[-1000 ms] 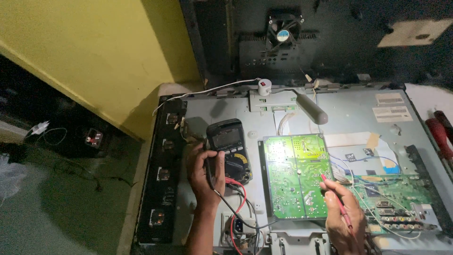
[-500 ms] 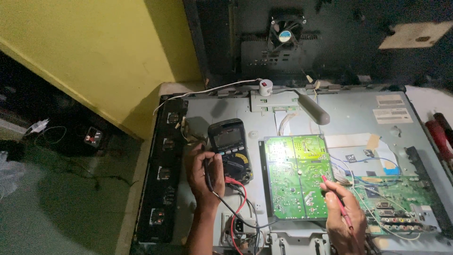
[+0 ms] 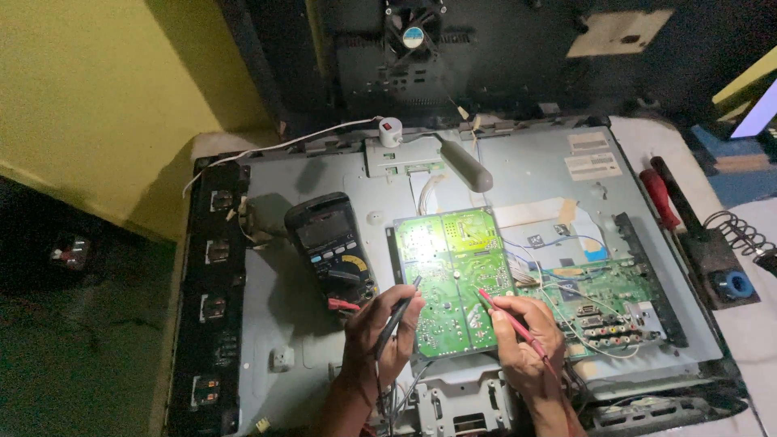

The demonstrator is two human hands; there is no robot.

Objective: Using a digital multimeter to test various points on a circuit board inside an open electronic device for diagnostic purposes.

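My left hand [image 3: 379,336] grips a black test probe [image 3: 398,314] whose tip rests at the left edge of a green circuit board [image 3: 453,275]. A red test probe [image 3: 510,320] is held in my right hand [image 3: 526,340], its tip touching the board near its middle. A dark multimeter [image 3: 330,247] lies just left of the board, on the grey metal back panel [image 3: 518,174] of an opened flat television. Red and black leads run from the meter toward my hands.
A second green board [image 3: 603,311] with sockets and thin wires sits right of my right hand. A red-handled screwdriver [image 3: 660,198] and a soldering-iron stand [image 3: 732,259] lie at the right. A grey handle [image 3: 465,166] rests above the board. A yellow wall [image 3: 105,105] is at left.
My left hand left the multimeter and moved right with the black probe to the green board's left edge. The view shifted, so everything now sits further right.
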